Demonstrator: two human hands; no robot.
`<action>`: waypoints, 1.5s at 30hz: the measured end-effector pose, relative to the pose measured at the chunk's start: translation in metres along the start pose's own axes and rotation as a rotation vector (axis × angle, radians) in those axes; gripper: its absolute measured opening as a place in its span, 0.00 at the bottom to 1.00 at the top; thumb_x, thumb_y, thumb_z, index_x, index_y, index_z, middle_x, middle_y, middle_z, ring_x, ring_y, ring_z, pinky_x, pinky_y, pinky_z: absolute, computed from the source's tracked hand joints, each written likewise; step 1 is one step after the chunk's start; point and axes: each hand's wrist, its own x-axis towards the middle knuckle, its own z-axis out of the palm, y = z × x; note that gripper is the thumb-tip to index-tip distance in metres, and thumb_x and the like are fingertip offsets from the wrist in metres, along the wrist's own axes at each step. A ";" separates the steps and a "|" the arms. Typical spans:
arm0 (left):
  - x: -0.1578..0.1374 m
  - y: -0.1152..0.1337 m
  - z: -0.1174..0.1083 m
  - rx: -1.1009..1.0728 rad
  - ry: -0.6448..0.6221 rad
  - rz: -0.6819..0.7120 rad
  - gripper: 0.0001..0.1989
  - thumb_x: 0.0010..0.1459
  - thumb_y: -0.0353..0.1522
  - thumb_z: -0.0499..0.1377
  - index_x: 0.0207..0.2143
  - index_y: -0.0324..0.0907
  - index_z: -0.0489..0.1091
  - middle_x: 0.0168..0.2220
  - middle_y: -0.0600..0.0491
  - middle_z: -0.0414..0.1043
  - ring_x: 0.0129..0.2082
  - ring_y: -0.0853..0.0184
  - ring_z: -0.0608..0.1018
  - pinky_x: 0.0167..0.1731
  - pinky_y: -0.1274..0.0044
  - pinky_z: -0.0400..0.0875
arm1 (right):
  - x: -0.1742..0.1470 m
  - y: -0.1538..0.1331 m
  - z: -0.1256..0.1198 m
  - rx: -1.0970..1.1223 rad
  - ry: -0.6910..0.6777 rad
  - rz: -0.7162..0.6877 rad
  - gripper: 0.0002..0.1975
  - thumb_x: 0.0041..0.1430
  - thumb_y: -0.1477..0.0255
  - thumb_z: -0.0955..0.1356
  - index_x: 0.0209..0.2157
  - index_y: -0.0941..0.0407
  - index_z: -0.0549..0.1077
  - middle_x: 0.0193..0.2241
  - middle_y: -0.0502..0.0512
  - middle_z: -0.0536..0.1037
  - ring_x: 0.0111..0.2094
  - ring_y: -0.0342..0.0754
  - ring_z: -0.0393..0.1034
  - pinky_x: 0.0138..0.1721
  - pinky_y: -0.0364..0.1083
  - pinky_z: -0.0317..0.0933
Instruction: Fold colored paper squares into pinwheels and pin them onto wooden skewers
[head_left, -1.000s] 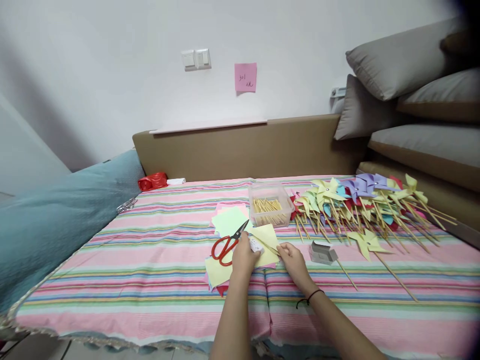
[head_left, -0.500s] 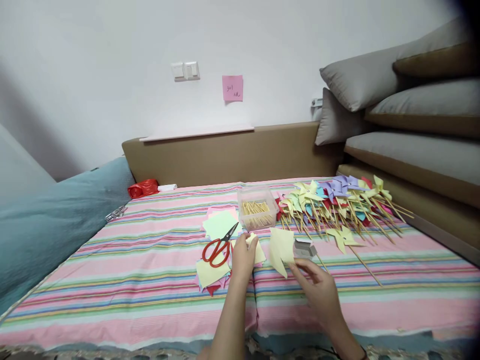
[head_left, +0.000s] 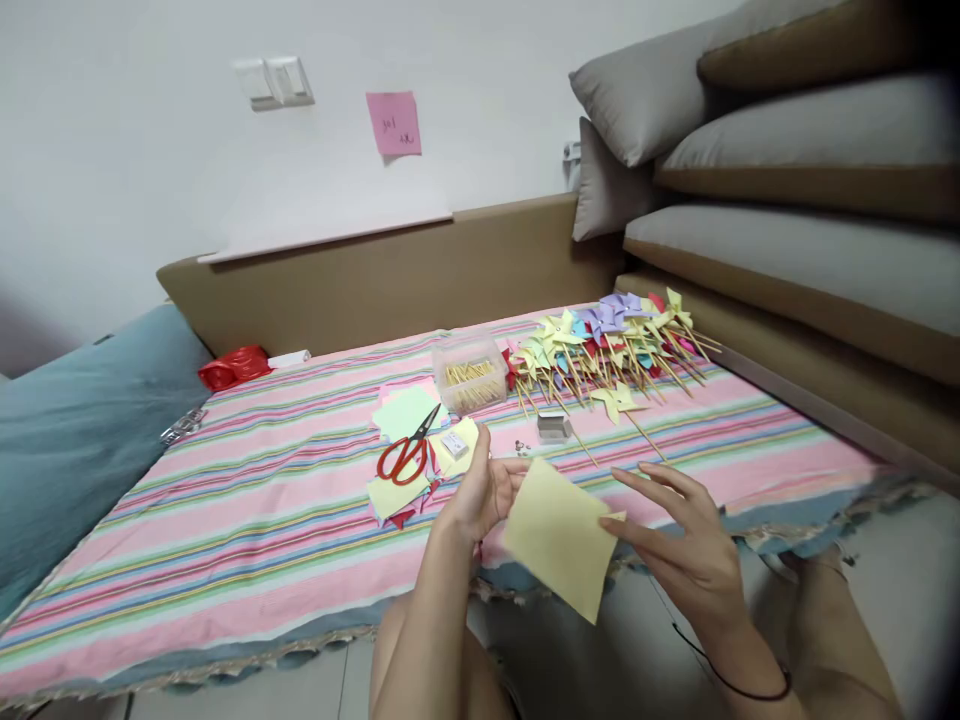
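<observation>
A yellow square of paper (head_left: 562, 540) is held up in front of me, beyond the cloth's front edge. My right hand (head_left: 686, 550) pinches it at its right corner between thumb and finger, the other fingers spread. My left hand (head_left: 484, 490) is at its upper left edge, thumb raised and fingers reaching to the sheet; their tips are partly hidden. Red-handled scissors (head_left: 409, 455) lie on stacked coloured paper squares (head_left: 405, 412). A small white packet (head_left: 454, 444) rests on a yellow sheet (head_left: 466, 432) near my left hand.
A clear plastic box (head_left: 471, 372) holds many thin sticks. Many paper pinwheels (head_left: 600, 330) are piled to its right, with one yellow pinwheel (head_left: 616, 402) in front. A small grey box (head_left: 553, 427) sits nearby. Cushions (head_left: 795, 250) are stacked at right; a red bag (head_left: 234, 368) lies left.
The yellow paper has come nearer to me and turned flatter in my right hand. My left hand has left the paper pile and moved to the sheet. The view has tilted and shifted right.
</observation>
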 end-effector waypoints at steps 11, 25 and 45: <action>0.002 -0.023 0.023 0.269 -0.098 0.052 0.38 0.42 0.47 0.67 0.53 0.39 0.66 0.43 0.43 0.77 0.42 0.59 0.77 0.45 0.71 0.65 | -0.014 -0.012 -0.007 -0.063 0.202 0.190 0.16 0.54 0.81 0.69 0.35 0.45 0.81 0.47 0.53 0.76 0.50 0.56 0.65 0.50 0.59 0.62; 0.012 -0.044 0.047 0.234 0.210 0.080 0.22 0.34 0.32 0.72 0.35 0.38 0.74 0.35 0.49 0.78 0.33 0.63 0.77 0.34 0.74 0.69 | -0.023 -0.006 -0.007 -0.049 0.257 0.327 0.09 0.54 0.78 0.70 0.31 0.49 0.81 0.44 0.56 0.78 0.49 0.56 0.67 0.49 0.60 0.63; 0.020 -0.048 0.037 0.159 0.261 0.154 0.17 0.42 0.36 0.68 0.35 0.37 0.76 0.34 0.49 0.78 0.31 0.65 0.76 0.34 0.75 0.67 | -0.035 -0.011 0.008 0.674 -0.121 0.840 0.08 0.56 0.69 0.68 0.35 0.51 0.81 0.36 0.54 0.80 0.38 0.49 0.74 0.37 0.45 0.69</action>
